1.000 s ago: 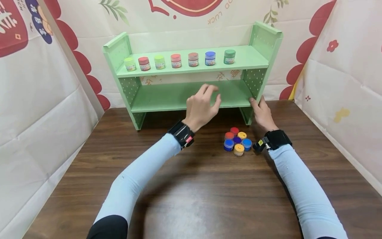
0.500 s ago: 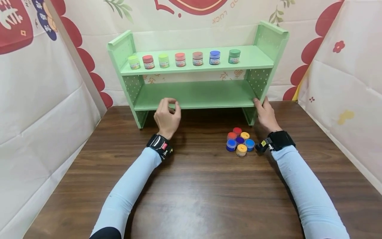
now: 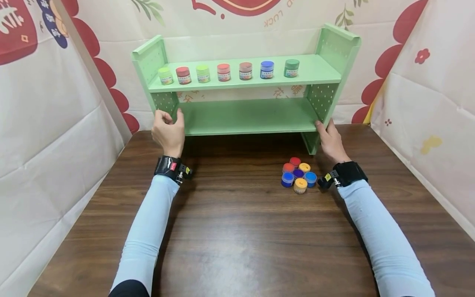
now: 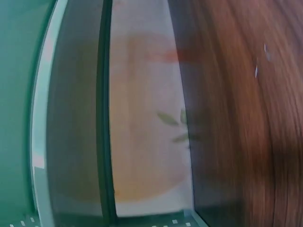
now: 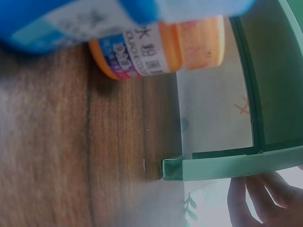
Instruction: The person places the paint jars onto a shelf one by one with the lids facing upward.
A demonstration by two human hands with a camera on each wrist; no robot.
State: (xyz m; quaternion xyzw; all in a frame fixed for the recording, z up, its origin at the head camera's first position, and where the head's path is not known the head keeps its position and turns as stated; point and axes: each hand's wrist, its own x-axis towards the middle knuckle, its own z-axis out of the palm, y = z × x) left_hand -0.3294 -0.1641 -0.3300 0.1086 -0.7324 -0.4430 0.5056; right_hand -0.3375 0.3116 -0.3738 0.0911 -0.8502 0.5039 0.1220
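Note:
A light green two-tier shelf [image 3: 245, 117] stands at the back of the table. My right hand [image 3: 331, 142] holds its right side panel, thumb on the front edge; in the right wrist view, fingers [image 5: 253, 198] lie along the panel's outer face. At the left side panel is my left hand [image 3: 169, 133], bent fingers and thumb apart and pointing up; whether it touches the panel is hidden. The left wrist view shows no hand, only the shelf's underside and legs. On the upper board [image 3: 309, 70] stand several small paint jars, the nearest to the left end being a lime one [image 3: 165, 76].
Several more paint jars cluster on the brown table [image 3: 230, 231] near my right wrist, among them a yellow-orange jar [image 3: 300, 185] and a blue jar [image 3: 287, 179]. A printed white cloth [image 3: 426, 136] hangs behind and on both sides.
My left hand has moved left from the middle of the lower board to the left side panel. My right hand has stayed at the right panel. The jars keep their places.

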